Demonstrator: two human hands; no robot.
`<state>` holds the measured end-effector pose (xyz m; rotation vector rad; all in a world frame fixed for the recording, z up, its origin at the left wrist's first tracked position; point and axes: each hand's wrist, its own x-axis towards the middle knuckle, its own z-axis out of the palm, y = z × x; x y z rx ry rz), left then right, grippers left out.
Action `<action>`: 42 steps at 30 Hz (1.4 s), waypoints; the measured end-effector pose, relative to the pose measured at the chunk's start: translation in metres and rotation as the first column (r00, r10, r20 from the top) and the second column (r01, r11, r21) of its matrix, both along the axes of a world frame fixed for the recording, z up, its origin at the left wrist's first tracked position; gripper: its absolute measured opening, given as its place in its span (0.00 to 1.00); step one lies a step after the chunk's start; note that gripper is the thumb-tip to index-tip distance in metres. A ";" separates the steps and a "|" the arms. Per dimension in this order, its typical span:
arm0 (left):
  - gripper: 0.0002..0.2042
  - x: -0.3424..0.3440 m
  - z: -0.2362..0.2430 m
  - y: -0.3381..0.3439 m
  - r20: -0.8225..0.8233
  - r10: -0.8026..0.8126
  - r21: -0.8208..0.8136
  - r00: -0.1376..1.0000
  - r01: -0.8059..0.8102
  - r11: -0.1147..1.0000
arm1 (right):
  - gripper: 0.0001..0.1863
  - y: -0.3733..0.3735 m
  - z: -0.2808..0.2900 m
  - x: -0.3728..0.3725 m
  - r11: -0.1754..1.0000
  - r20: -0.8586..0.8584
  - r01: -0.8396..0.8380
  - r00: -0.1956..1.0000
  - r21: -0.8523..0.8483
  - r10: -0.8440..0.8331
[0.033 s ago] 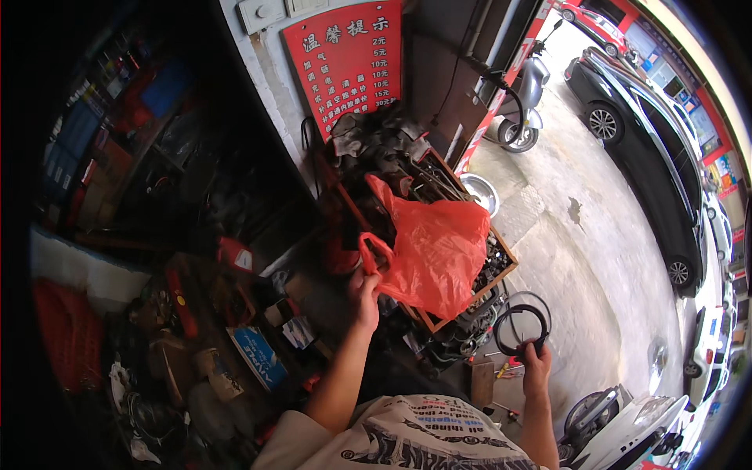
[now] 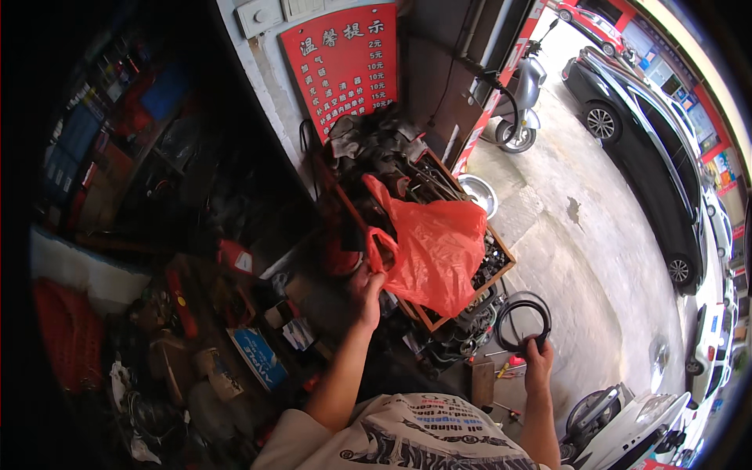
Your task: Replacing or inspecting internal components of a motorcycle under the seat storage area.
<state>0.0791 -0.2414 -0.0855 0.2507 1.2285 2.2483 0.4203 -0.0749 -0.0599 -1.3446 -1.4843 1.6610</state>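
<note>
My left hand (image 2: pixel 368 296) pinches the lower left handle of a thin red plastic bag (image 2: pixel 440 247). The bag lies spread over a wooden tray (image 2: pixel 433 319) of small metal parts, hiding much of them. Over on the right, my right hand (image 2: pixel 539 362) is closed around the lower side of a loose coil of black tubing or cable (image 2: pixel 523 307), held up above the floor. I cannot make out which of the two it is. A gap separates the coil from the bag.
Dark cloths or gloves (image 2: pixel 376 141) are heaped behind the tray. A silver round basin (image 2: pixel 479 194) stands beside it. Tools (image 2: pixel 513 366) lie on the floor near my right hand. A white scooter (image 2: pixel 630 427) is at lower right, a blue box (image 2: pixel 257 356) at left.
My left hand and the bag's handle have shifted slightly right. The coil's loops sit closer together in my right hand. The whole view has moved a little.
</note>
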 end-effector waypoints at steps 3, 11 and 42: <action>0.13 0.018 0.066 0.010 -0.423 -0.293 -0.167 0.858 0.244 0.955 | 0.06 0.015 0.011 0.014 0.996 -0.147 0.029 0.989 0.089 -0.015; 0.07 0.087 0.192 0.024 -0.751 -0.570 -0.478 0.334 0.320 0.818 | 0.07 0.013 0.069 0.062 0.956 -0.523 0.238 0.844 0.174 -0.115; 0.08 0.177 0.214 0.038 -0.908 -0.379 -0.352 0.178 0.164 0.921 | 0.21 0.017 0.153 0.068 0.606 0.027 -0.281 0.919 0.744 0.393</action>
